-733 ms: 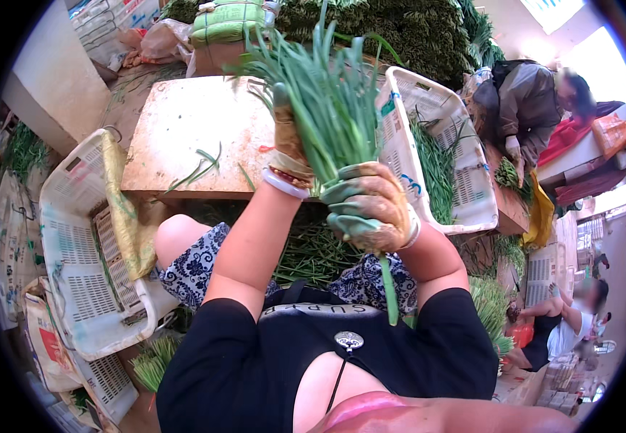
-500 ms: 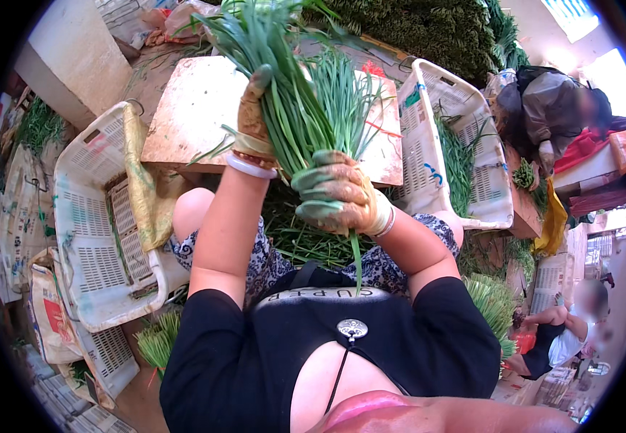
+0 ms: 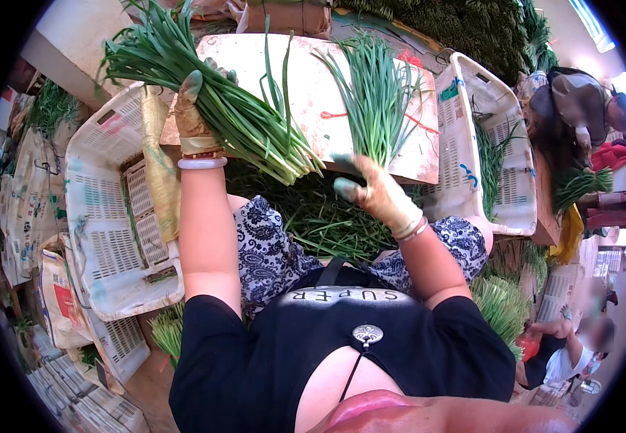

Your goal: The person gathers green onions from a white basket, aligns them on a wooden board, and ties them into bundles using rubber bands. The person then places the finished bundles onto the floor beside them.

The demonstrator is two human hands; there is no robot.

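Note:
A thick bunch of garlic chives (image 3: 255,130) is gripped in my gloved left hand (image 3: 196,123), leaves to the upper left and pale stem ends to the lower right. The bunch hangs over the near left part of a pale board (image 3: 302,79). My gloved right hand (image 3: 381,196) is open, thumb and fingers apart and holding nothing. It is at the board's near edge, by the stem ends of another pile of chives (image 3: 379,101) on the board's right side. Red ties (image 3: 333,115) lie near that pile. Loose chive leaves (image 3: 335,216) fill the space below the board.
A white plastic crate (image 3: 103,274) with a yellow sack (image 3: 160,173) over its side stands left. Another crate (image 3: 464,137) holding chives is at the right. Standing bundles (image 3: 501,307) sit by my right elbow. Co-workers (image 3: 584,108) are at the far right.
My left hand has swung left and lower with its bunch, away from the pile on the board. My right hand has let go of the stem ends and opened, moving right.

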